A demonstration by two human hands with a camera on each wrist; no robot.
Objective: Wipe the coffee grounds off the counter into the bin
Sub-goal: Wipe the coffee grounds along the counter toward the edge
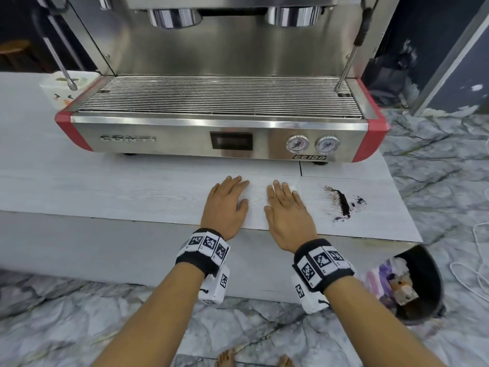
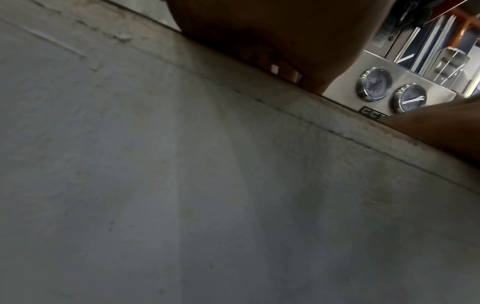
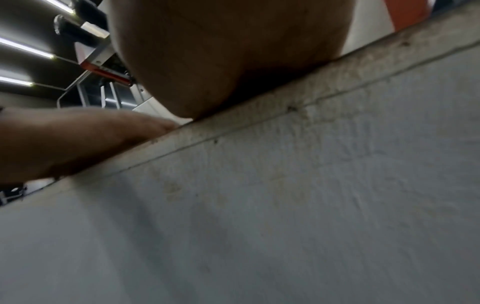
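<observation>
Dark coffee grounds [image 1: 344, 203] lie in a streak with scattered specks on the pale counter [image 1: 105, 192], near its right end. Both hands lie flat on the counter, palms down, fingers straight. My left hand [image 1: 228, 198] is left of my right hand [image 1: 284, 205], and the grounds are a little right of the right hand. A bit of white shows under the right fingertips [image 1: 293, 187]; what it is I cannot tell. A black bin [image 1: 423, 282] with rubbish in it stands on the floor below the counter's right corner. The wrist views show only palm heels [image 2: 272, 41] [image 3: 221, 57] and the counter's front face.
A steel espresso machine [image 1: 219, 139] with red corners stands behind the hands, with steam wands at both sides. A white cup [image 1: 59, 88] sits at its left. White cables [image 1: 476, 266] trail on the marble floor at the right. My bare feet [image 1: 226, 358] show below.
</observation>
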